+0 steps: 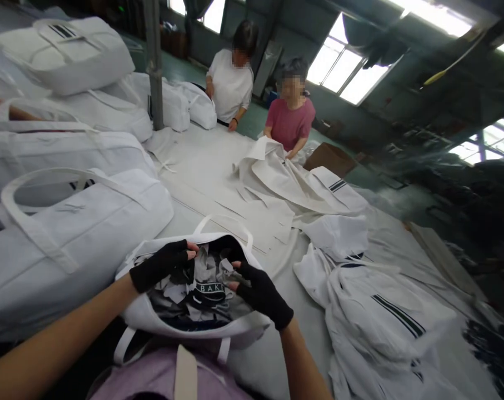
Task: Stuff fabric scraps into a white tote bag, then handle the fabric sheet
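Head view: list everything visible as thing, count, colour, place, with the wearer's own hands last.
open bag: one, white, nearest the wearer, stuffed with paper scraps
filled bags: several, white, stacked at left
flat bags: a pile, white with dark stripes, at right
table: one, pale, centre
pole: one, grey, upper left
co-workers: two, white top and red top, far side
left hand: black fingerless glove, at bag's mouth
right hand: black fingerless glove, pinching scraps
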A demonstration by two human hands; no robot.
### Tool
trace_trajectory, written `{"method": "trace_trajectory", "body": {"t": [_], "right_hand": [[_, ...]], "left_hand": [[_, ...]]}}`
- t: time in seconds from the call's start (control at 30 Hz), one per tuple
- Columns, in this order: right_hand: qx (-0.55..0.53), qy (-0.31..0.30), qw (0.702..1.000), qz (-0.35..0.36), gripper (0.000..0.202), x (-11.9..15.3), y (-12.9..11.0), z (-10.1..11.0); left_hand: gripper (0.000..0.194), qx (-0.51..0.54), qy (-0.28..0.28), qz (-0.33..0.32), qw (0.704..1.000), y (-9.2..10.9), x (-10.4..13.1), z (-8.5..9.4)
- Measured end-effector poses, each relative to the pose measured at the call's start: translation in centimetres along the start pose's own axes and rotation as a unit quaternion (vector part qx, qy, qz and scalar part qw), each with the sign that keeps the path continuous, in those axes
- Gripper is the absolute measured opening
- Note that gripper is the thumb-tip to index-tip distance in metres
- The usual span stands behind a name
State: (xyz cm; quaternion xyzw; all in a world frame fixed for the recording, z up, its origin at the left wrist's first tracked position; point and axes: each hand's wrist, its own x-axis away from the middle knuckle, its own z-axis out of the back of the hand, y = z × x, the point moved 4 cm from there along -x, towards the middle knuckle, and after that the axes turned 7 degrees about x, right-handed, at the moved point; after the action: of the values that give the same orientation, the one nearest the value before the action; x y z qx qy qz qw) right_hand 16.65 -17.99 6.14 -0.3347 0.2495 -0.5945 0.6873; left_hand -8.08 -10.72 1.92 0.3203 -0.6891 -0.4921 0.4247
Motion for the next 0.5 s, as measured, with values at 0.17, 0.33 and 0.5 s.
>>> {"method": "trace_trajectory", "body": {"t": [0.17,0.33,0.5], "right_hand": [[0.129,-0.126,0.984,-0.003,0.069,0.3,2.3,-6.3],[0.237,-0.112,0.964,0.049,0.056,-0.2,1.1,-5.7],[0.271,-0.062,0.959,0.064,0.052,0.0,2.2,-5.2]], "left_hand": [[0.041,-0.025,0.017,-0.054,0.998,0.1,0.8,0.2],[0.036,-0.27,-0.063,-0.156,0.948,0.9,1.6,0.4],[0.03,-0.52,-0.121,-0.264,0.804,-2.3,1.4,0.4]]}}
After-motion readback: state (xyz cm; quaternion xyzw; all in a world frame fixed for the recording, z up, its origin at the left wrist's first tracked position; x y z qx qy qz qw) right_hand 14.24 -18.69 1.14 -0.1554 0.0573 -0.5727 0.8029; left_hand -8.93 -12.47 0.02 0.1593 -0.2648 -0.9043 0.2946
